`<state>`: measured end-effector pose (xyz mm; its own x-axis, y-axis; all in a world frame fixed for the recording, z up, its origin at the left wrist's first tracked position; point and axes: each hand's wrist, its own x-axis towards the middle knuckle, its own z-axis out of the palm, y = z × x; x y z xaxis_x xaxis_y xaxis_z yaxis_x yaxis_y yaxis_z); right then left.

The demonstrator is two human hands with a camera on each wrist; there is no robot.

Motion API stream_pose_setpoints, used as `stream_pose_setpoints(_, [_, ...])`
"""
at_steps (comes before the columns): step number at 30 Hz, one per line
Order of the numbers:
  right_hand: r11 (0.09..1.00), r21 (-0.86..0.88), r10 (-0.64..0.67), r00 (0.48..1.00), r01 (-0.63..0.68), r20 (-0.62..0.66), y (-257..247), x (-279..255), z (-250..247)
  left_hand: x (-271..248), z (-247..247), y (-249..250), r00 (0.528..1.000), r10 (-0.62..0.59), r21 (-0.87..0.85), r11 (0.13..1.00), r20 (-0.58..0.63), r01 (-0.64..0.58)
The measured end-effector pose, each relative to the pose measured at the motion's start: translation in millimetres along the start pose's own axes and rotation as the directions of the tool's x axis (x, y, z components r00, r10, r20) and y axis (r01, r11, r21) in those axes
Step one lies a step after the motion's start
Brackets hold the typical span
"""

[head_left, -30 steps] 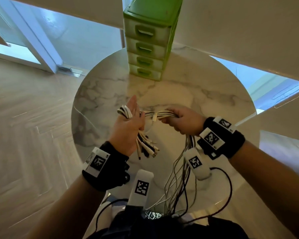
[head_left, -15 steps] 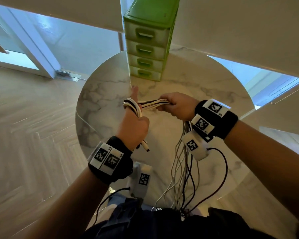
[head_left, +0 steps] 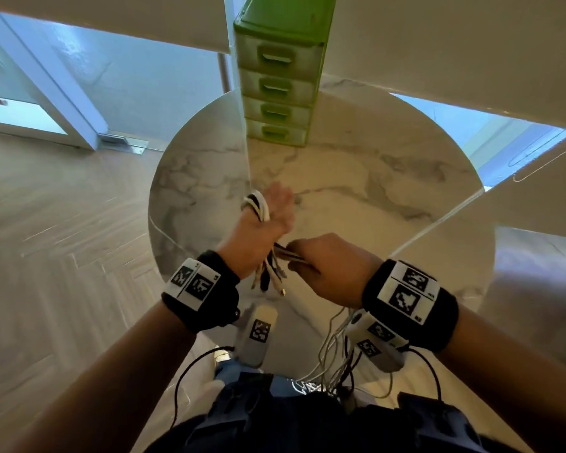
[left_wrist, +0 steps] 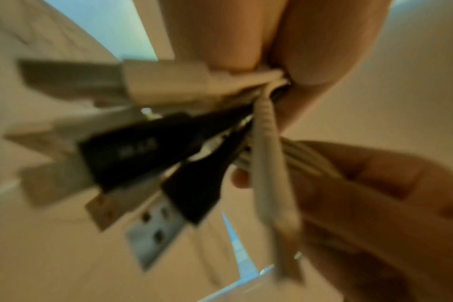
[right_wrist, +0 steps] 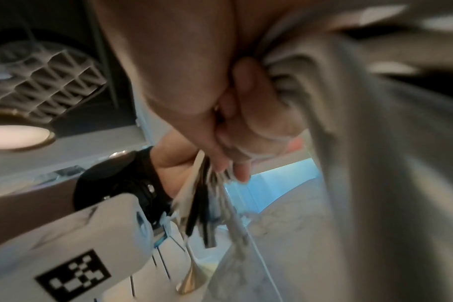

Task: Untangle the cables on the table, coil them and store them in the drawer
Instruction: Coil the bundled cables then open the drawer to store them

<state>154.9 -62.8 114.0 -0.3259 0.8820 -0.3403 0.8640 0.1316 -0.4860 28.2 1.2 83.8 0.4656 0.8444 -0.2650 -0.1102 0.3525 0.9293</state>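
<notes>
while print on a black plug (left_wrist: 132, 161) blurs unreadable, the left hand (head_left: 262, 230) wears wrapped cables (head_left: 257, 206), the right hand (head_left: 332, 266) pinches their strands, and the green drawers (head_left: 280, 83) sit closed.

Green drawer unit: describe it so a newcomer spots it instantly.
Start at the round marble table. At its far edge, beyond both hands, stands the green drawer unit. It is the only green thing, a tall stack of four closed pale-fronted drawers.
</notes>
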Motion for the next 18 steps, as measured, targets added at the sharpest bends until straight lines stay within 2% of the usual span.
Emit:
stream_pose_setpoints(2, [0.990, -0.103, -0.090, 0.994, 0.096, 0.058, -0.1, -4.4, 3.6, -4.1, -0.5, -6.5, 0.968, -0.101, 0.342, 0.940, 0.228, 0.017])
stream_pose_setpoints(3, [0.984, -0.122, -0.120, 0.989, 0.130, 0.087, -0.5, -6.0, 3.4, -5.1, -1.4, -9.8, 0.942, -0.137, 0.460, 0.888, 0.306, -0.020])
stream_pose_setpoints(5, [0.986, -0.076, -0.136, 0.982, 0.147, 0.133, 0.0, -8.4, -0.6, -4.6, -2.3, -13.0, 0.908, -0.199, 0.548, 0.836, 0.368, -0.038])
stream_pose_setpoints(7, [0.993, 0.056, -0.113, 0.981, 0.105, 0.156, 3.3, -10.9, -6.2, 0.6, -2.7, -14.1, 0.882, -0.305, 0.551, 0.832, 0.361, 0.062])
stream_pose_setpoints(9, [0.980, 0.189, -0.090, 0.983, 0.059, 0.160, 9.1, -13.4, -11.0, 5.2, -2.3, -18.1, 0.830, -0.422, 0.525, 0.829, 0.363, 0.192])
stream_pose_setpoints(11, [0.960, 0.264, -0.141, 0.976, 0.094, 0.167, 15.9, -15.0, -14.2, 6.6, 1.0, -23.5, 0.757, -0.483, 0.399, 0.860, 0.439, 0.318])
stream_pose_setpoints(13, [0.951, 0.275, -0.185, 0.971, 0.139, 0.150, 21.5, -17.0, -17.1, 5.7, 2.0, -32.1, 0.661, -0.493, 0.294, 0.870, 0.566, 0.397])
stream_pose_setpoints(15, [0.950, 0.272, -0.198, 0.970, 0.154, 0.141, 27.2, -18.8, -17.0, 5.4, 0.9, -39.1, 0.532, -0.501, 0.294, 0.855, 0.683, 0.427])
stream_pose_setpoints(16, [0.950, 0.273, -0.192, 0.973, 0.150, 0.131, 30.4, -19.0, -15.8, 4.5, 0.7, -40.9, 0.484, -0.499, 0.321, 0.855, 0.718, 0.407])
stream_pose_setpoints(17, [0.952, 0.272, -0.176, 0.978, 0.140, 0.113, 33.4, -19.0, -14.7, 4.7, -0.1, -43.9, 0.460, -0.486, 0.344, 0.867, 0.743, 0.361])
stream_pose_setpoints(18, [0.959, 0.250, -0.160, 0.983, 0.134, 0.088, 36.9, -18.6, -13.3, 3.5, 0.2, -44.4, 0.460, -0.461, 0.351, 0.885, 0.759, 0.307])
